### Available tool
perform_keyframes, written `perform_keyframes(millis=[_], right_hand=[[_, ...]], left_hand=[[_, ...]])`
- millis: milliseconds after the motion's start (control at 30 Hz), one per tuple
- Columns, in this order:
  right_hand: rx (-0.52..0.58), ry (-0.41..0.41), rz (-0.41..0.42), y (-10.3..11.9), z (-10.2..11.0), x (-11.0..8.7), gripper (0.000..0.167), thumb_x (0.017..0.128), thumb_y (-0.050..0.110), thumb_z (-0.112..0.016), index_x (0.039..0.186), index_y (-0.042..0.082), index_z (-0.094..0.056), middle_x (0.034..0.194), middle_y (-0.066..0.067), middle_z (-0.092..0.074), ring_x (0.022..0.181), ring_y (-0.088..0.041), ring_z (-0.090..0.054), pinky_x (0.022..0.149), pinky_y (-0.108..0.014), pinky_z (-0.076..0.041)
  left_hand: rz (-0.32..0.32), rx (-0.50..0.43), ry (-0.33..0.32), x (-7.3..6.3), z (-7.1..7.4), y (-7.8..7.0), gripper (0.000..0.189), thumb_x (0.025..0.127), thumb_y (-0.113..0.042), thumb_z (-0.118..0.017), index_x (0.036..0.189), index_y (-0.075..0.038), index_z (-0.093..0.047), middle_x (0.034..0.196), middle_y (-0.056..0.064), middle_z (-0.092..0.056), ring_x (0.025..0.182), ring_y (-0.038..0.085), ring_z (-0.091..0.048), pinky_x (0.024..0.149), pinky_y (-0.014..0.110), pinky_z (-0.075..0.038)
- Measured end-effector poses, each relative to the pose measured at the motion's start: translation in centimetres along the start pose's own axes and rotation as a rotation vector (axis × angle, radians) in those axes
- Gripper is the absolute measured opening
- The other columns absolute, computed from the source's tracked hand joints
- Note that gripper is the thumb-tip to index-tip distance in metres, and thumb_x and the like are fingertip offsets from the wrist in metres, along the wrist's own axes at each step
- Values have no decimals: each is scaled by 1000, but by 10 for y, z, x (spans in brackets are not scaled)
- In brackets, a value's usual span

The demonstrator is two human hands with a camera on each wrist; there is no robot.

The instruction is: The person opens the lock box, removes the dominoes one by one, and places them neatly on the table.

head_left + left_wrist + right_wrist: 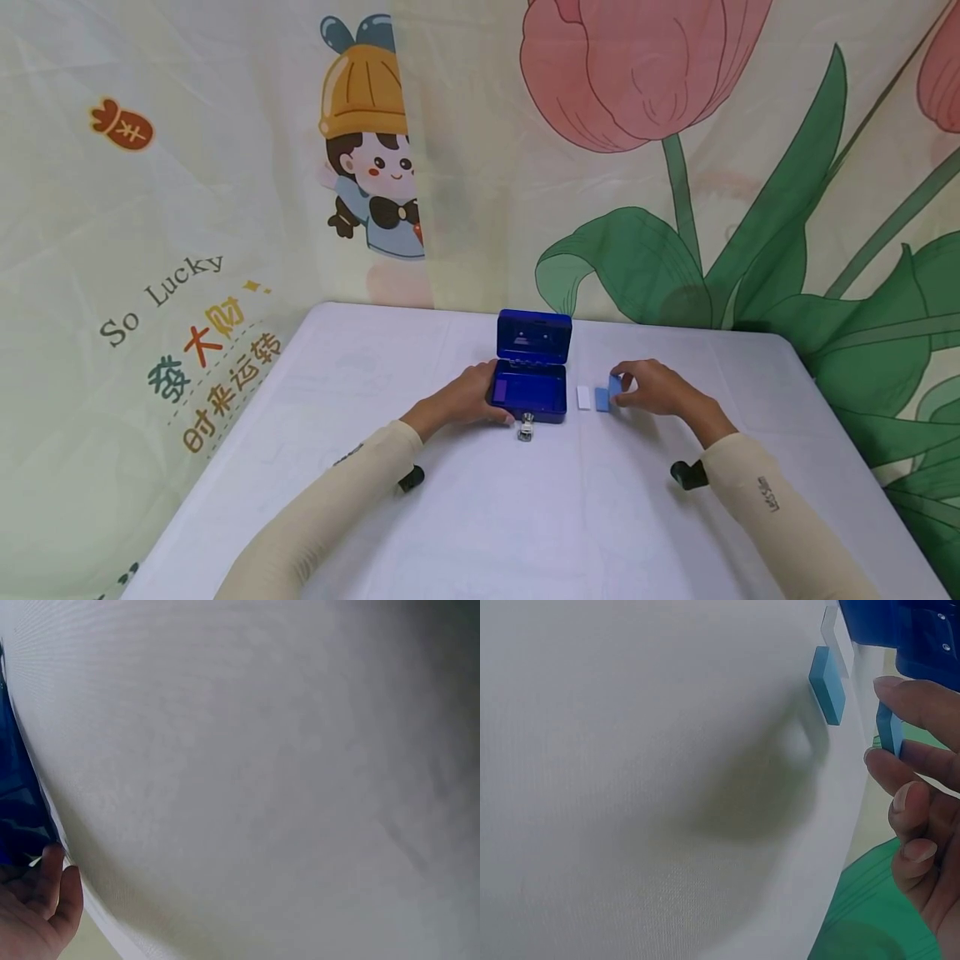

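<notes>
A blue metal cash box (529, 392) stands with its lid (534, 337) raised, and a purple rectangular piece (500, 391) lies inside at the left. My left hand (474, 393) grips the box's left side, its thumb by the front corner. In the left wrist view the left hand (41, 907) shows only partly, at the lower left. My right hand (654, 387) pinches a light blue rectangular block (889, 729) between thumb and fingers, raised above the tabletop in the right wrist view. Beside it on the table are another blue block (602, 399) and a white block (583, 397).
A silver latch (527, 427) sticks out at the box's front. The white-covered table (480, 508) runs back to a printed curtain (480, 167). Dark wrist cameras show below both sleeves (757, 492).
</notes>
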State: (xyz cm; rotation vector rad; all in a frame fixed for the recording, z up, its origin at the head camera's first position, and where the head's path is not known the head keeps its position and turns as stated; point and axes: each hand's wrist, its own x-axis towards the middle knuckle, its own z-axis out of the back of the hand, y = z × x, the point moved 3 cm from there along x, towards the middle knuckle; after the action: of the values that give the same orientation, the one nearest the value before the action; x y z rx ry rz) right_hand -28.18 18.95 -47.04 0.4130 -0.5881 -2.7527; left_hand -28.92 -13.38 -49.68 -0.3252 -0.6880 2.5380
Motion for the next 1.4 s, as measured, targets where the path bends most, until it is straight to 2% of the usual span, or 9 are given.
perform_keyframes(millis=[533,1033,1400], right_hand=[[29,39,-28,-8,-3,-2,50,87,23,-79,131,4,-62,104,-7,-68,91,-20,-61,82,-37,-57],[11,59,-46,-17,-13,1,53,86,26,-81,131,5,-62,103,-5,-68,94,-21,-60,87,-41,-56],[-5,68,-53,-15,-15,2,54,86,25,-81,131,4,-63,100,-4,-68,94,-21,-59,90,-42,-55]], left_hand=[[-13,2,6,1,0,-1,112,75,-51,-86,158,-12,-23,153,14,-46,140,31,-42,119,51,-31],[3,-4,-3,3,-1,1,112,74,-52,-86,159,-14,-22,154,11,-45,142,31,-41,119,52,-31],[-10,-1,-3,2,-1,1,113,74,-53,-86,158,-13,-23,154,12,-45,141,31,-42,119,52,-31]])
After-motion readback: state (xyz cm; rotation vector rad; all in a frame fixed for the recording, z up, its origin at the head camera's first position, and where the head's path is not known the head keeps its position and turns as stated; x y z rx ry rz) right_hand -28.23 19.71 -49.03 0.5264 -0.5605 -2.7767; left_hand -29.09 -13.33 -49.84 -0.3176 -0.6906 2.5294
